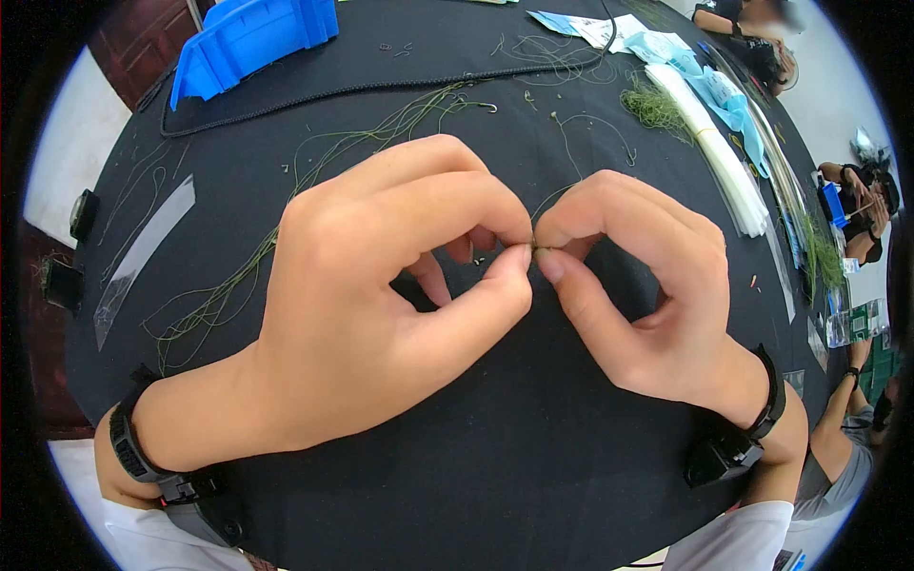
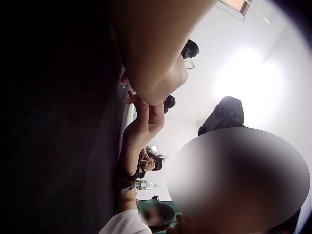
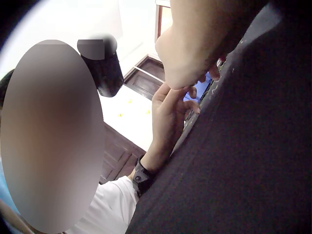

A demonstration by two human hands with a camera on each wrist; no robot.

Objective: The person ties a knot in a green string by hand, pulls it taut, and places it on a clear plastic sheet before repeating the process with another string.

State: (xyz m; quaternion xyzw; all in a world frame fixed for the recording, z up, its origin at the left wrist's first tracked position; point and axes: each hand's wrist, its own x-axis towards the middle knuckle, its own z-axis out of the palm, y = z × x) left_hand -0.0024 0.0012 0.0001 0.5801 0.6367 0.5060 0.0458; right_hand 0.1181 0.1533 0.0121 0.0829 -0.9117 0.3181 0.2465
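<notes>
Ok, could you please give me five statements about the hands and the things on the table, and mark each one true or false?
1. The left hand and right hand pinch a thin green line. True.
2. A black cord lies on the table between the blue bin and the hands. True.
3. The blue bin stands at the far right. False: it stands at the far left in the head view.
4. The right hand lies flat. False: its thumb and fingers are curled into a pinch.
5. The hands are far apart. False: their fingertips nearly meet.
</notes>
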